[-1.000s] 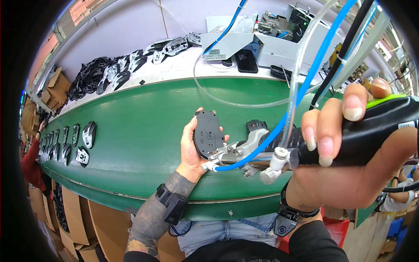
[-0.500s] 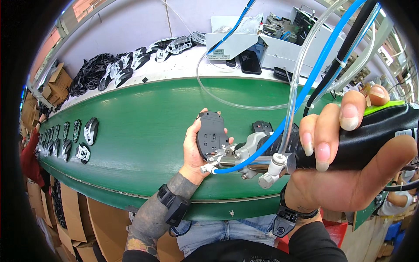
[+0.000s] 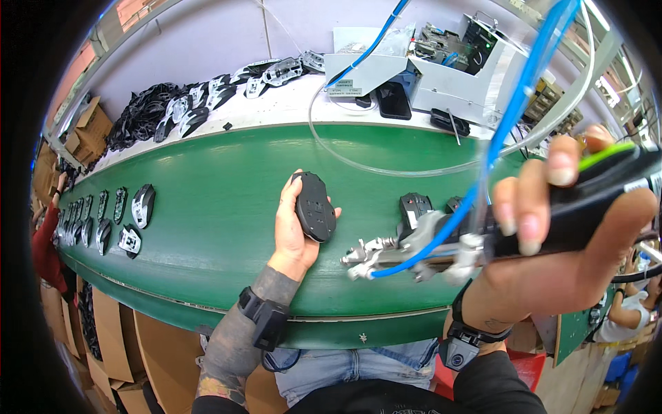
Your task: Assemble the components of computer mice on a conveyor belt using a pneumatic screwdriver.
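Note:
A black computer mouse [image 3: 316,207] rests in my left hand [image 3: 291,231], underside up, with the fingers wrapped around its edges above the green belt. My right hand [image 3: 552,228] is closed around a black electric screwdriver [image 3: 586,214] with a lime-green lever. Its metal nozzle [image 3: 362,257] points left and stands apart from the mouse, to the right of it and slightly lower. A blue air hose [image 3: 476,193] runs up from the tool. Beyond the nozzle, partly hidden by the tool, black mouse bodies [image 3: 415,210] lie on the belt.
Rows of mouse parts [image 3: 131,238] lie on the green belt [image 3: 221,179] at left. A white shelf [image 3: 289,93] behind carries mouse shells, a phone [image 3: 394,101] and an open-topped feeder machine [image 3: 455,86]. A clear hose [image 3: 386,169] loops over the belt. Another person's red sleeve [image 3: 49,238] shows far left.
The screwdriver has pulled back to the right, away from the mouse, and looks blurred. My left hand has shifted a little left with the mouse and turned it slightly.

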{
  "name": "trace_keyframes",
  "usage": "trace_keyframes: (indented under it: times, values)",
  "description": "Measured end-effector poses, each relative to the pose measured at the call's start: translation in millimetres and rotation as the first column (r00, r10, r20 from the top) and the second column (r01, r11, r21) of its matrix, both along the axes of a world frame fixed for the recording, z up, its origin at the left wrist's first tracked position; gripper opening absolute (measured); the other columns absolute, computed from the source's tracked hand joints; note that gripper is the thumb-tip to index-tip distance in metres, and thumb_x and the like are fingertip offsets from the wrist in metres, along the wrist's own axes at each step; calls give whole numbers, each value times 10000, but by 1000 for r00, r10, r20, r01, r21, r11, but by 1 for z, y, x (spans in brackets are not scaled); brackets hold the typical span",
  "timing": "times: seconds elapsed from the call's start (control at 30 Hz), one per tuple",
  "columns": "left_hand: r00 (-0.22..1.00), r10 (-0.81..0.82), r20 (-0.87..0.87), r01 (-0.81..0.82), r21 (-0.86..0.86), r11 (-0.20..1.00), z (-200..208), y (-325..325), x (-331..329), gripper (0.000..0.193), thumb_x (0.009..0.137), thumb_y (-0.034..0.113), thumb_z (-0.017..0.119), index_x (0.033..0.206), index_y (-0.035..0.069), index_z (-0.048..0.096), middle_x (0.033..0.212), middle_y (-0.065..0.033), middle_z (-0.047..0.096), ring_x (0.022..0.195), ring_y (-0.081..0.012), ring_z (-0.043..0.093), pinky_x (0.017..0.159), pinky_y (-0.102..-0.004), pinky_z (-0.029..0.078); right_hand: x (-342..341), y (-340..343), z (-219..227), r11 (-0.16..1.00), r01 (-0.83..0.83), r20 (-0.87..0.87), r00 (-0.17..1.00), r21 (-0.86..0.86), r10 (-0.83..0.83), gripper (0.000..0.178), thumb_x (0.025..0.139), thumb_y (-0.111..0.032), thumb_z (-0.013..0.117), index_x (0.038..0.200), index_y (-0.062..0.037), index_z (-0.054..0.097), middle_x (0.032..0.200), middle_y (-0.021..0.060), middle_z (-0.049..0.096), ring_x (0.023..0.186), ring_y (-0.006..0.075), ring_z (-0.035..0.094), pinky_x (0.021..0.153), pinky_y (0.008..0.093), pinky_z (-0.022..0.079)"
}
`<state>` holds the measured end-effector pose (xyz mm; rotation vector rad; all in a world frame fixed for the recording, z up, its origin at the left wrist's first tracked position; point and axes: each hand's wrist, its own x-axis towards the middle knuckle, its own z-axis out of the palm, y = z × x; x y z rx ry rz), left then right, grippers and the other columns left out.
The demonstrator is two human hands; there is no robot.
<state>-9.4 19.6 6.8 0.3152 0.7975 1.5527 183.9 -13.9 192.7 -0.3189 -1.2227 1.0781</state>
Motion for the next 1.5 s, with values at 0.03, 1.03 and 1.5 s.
trace_keyframes:
  times: [0.03, 1.03, 1.5]
  values:
    - [999, -26, 26, 27, -26, 999, 1, 1, -3, 316, 906, 342, 480, 1159, 152, 485, 1039, -67, 568, 855, -223, 591, 725, -450, 524, 5, 2, 0, 999, 27, -32, 999, 33, -26, 537, 928, -499, 438, 1191, -31, 412, 904, 91, 515, 524, 116, 465, 537, 265, 377]
    - [943, -329, 49, 327, 51, 944, 9, -13, 19, 450, 896, 334, 476, 1297, 141, 413, 1202, -113, 497, 903, -233, 585, 752, -464, 541, 13, 16, 0, 950, 301, -175, 943, 80, -283, 508, 918, -483, 475, 1106, -12, 445, 871, 96, 539, 518, 109, 451, 539, 267, 362]
    - [809, -516, 282, 528, 40, 849, 16, -23, 23, 474, 892, 332, 480, 1317, 135, 403, 1097, -135, 550, 898, -278, 608, 774, -500, 531, 8, 21, -3, 970, 218, -189, 962, 110, -195, 487, 921, -486, 469, 1107, -36, 463, 887, 94, 548, 547, 121, 480, 562, 280, 384]
